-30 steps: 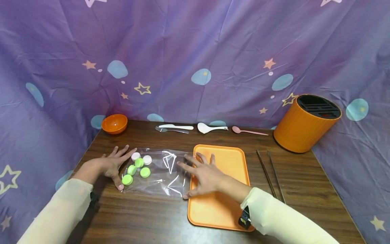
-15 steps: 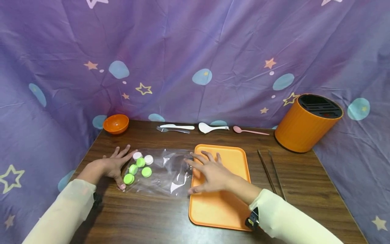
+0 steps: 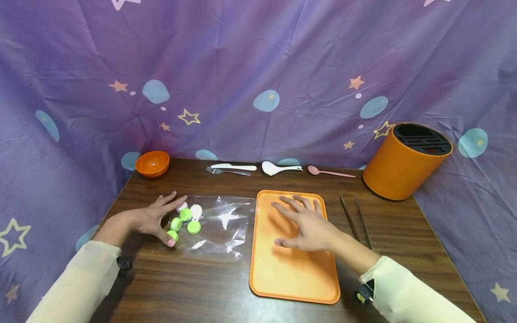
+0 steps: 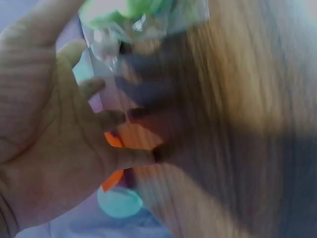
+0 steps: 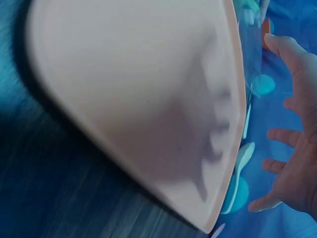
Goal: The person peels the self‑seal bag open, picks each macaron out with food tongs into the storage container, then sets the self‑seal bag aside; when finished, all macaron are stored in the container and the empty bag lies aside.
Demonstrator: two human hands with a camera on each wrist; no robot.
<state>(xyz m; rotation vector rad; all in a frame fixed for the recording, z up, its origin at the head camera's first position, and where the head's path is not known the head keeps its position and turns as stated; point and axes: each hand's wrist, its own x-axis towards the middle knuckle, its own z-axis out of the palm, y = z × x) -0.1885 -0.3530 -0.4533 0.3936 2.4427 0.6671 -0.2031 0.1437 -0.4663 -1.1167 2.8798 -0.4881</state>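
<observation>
The left hand rests with relaxed fingers on the clear, crinkled plastic bag of round green and white caps, probably touching them. The right hand hovers spread over the smooth orange tray.

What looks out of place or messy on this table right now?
Nothing is spilled or damaged. The clear plastic bag lies crumpled beside the orange tray, green and white caps bunched at its left end by the left hand.
</observation>
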